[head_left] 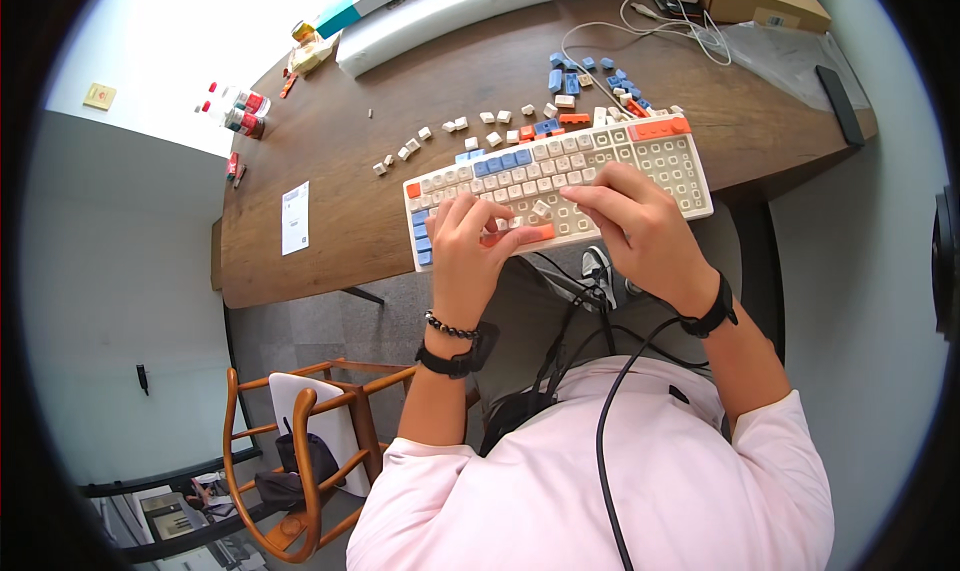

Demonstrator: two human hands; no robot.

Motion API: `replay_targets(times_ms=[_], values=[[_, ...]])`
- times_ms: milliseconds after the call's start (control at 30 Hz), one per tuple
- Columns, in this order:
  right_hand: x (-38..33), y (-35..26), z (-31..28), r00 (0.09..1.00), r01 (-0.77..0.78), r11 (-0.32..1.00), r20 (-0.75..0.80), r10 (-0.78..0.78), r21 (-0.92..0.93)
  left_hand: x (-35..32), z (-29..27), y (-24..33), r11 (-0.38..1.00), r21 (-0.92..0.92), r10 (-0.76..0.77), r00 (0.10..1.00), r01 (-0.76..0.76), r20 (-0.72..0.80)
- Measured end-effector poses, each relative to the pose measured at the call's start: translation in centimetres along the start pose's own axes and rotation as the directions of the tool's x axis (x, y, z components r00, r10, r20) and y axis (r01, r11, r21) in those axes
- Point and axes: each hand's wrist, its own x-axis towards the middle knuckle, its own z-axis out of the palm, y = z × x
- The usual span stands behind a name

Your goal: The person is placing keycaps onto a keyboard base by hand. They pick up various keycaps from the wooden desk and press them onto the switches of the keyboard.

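Below, both hands (560, 233) on half-keyed keyboard (680, 166).

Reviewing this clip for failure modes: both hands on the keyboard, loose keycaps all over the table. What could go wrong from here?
1. The keyboard hangs slightly over the table front edge; pressing with the left hand and right hand might tip or slide it off.
2. Loose white keycaps lie scattered in a row behind it; a sleeve or shove could knock them off the table.
3. The blue keycaps sit on the white cable; a tug may scatter them.
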Motion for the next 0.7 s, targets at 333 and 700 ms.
replay_targets(times_ms=[333, 700], values=[[-0.1, 0.2, -0.3, 1.000, -0.010, 1.000, 0.013, 0.010, -0.013, 0.4, -1.1, 0.9, 0.983, -0.022, -0.179, 0.982, 0.180, 0.056], [-0.1, 0.3, -0.4, 1.000, 0.011, 1.000, 0.002, -0.011, -0.014, 0.6, -1.5, 0.1, 0.998, -0.049, 0.033, 0.999, -0.031, 0.042]])
